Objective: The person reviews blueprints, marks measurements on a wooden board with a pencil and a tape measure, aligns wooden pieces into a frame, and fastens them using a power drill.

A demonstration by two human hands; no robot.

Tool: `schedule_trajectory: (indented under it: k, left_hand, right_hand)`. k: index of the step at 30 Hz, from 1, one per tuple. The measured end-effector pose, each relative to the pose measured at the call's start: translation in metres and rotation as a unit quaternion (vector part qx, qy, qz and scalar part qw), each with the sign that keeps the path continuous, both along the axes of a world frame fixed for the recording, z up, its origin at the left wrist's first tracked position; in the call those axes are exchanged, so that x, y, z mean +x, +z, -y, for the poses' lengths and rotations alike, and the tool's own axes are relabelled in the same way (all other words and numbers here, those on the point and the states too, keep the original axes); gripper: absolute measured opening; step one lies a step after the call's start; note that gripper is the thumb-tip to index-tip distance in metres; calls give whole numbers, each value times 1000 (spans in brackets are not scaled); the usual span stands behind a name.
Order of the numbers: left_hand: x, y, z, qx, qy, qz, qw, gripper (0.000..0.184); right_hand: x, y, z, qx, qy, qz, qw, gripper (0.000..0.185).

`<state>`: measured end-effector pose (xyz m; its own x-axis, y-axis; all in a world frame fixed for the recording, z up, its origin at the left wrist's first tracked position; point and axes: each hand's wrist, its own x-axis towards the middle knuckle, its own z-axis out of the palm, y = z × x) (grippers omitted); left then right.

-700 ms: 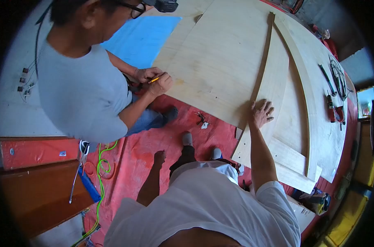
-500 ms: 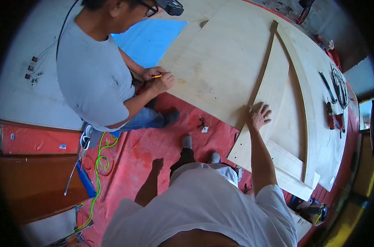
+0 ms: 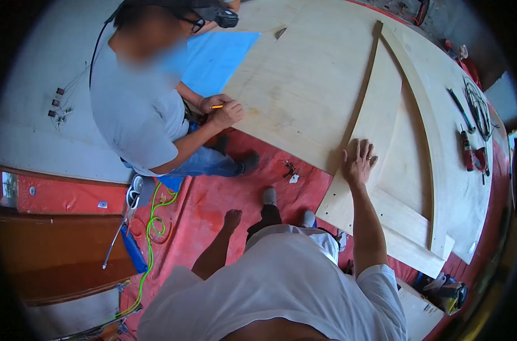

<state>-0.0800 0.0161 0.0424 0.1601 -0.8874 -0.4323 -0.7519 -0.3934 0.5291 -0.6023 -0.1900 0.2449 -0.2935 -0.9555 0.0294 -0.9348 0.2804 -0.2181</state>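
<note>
Wooden frame (image 3: 381, 113) is the reference: lies on the plywood sheet (image 3: 289, 85), near end jutting past the sheet's edge. Right hand (image 3: 358, 165) flat on the frame's left-hand board, toward its near end; fingers spread, thumb out to the side, nothing gripped. Change vs. half a second ago: those fingers are straighter now, pointing more toward the frame's far end; hand is on about the same patch. Frame itself hasn't visibly moved on the sheet; the whole view has just shifted a bit. Left hand (image 3: 232, 219) hangs well left of the frame, over the red floor cover (image 3: 213, 193), same as before; can't tell if its fingers are spread or together. Co-worker's hands (image 3: 229, 115), left of the frame, have the yellow pencil (image 3: 216, 107) pinched, lying flatter than in the first frame. Red drill (image 3: 467, 150) and black cable (image 3: 479, 108) right of the frame, unchanged.
</note>
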Motion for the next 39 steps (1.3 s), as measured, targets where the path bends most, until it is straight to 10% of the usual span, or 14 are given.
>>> schedule_trajectory:
  k: [13,22,39]
  left_hand:
    - [-232,202,164,-302,-274,-7,913,44]
    - [-268,200,185,-194,-401,168,879,85]
    - [-273,208,190,-140,-384,125,904,82]
  right_hand:
    - [-4,-3,1,-24,47,9,999,65]
    - [-5,-5,1,-36,43,13,998,63]
    - [-3,-2,2,-25,41,14,999,65]
